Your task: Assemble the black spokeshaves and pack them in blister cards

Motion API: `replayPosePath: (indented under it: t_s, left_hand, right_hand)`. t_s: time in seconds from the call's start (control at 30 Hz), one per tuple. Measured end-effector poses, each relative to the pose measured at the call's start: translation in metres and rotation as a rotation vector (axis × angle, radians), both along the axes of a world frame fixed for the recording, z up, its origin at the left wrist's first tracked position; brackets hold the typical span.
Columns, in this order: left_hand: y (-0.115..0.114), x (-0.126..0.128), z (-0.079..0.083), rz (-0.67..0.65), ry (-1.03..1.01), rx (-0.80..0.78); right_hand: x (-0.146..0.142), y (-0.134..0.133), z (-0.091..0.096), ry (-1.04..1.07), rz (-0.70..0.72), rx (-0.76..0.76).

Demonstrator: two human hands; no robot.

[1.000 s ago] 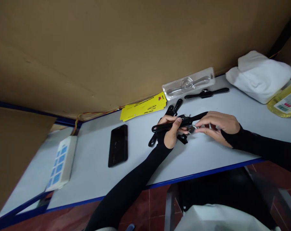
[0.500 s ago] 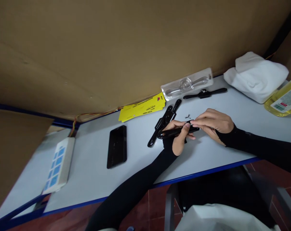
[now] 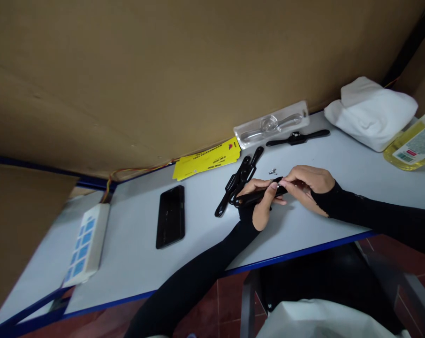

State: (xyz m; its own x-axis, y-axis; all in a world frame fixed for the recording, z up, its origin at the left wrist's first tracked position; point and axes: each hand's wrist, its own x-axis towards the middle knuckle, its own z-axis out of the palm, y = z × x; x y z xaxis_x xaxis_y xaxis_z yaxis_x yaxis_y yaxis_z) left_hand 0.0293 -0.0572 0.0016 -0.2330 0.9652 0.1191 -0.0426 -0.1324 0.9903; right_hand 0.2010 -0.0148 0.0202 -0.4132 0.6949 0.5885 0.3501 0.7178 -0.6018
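My left hand (image 3: 260,202) is closed around a black two-handled tool (image 3: 247,197), held just above the pale table (image 3: 135,263). My right hand (image 3: 309,185) pinches at the tool's right end, fingers together; what sits under the fingertips is hidden. A small metal screw (image 3: 273,172) lies on the table just behind the hands. Two more black tools (image 3: 239,180) lie crossed behind my left hand, and another black tool (image 3: 297,137) lies farther back.
A black phone (image 3: 170,216) lies left of the hands. Yellow cards (image 3: 207,159) and a clear blister pack (image 3: 270,124) rest against the cardboard wall. A white cloth (image 3: 370,115) and an oil bottle (image 3: 413,145) sit at the right, a white power strip (image 3: 87,241) at the left.
Both hands with the tool shifted slightly right and toward me. The screw, earlier hidden by the tool, now lies exposed on the table. My right fingers closed tighter on the tool's end.
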Motion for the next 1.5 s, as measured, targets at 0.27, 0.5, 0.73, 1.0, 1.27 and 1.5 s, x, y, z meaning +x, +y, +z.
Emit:
replayPosePath:
  t_s: [0.27, 0.5, 0.73, 1.0, 1.27, 1.5]
  left_hand:
    - [0.002, -0.004, -0.005, -0.057, -0.02, 0.032]
    - [0.002, -0.001, -0.001, -0.013, -0.027, 0.029]
    - [0.003, -0.002, -0.002, -0.021, -0.042, 0.017]
    - [0.002, -0.003, -0.003, -0.037, -0.024, 0.04]
    - [0.003, -0.003, 0.0, -0.036, -0.015, 0.011]
    - [0.004, -0.004, 0.003, -0.082, -0.037, -0.01]
  right_hand:
    - [0.006, 0.0, -0.002, -0.175, -0.057, 0.292]
    - [-0.004, -0.007, -0.003, -0.203, -0.155, 0.294]
    - [0.001, -0.004, -0.007, -0.276, -0.138, 0.366]
    - [0.003, -0.001, -0.006, -0.348, -0.134, 0.533]
    - [0.007, 0.001, -0.001, -0.367, -0.054, 0.537]
    - [0.008, -0.003, -0.003, -0.218, -0.039, 0.375]
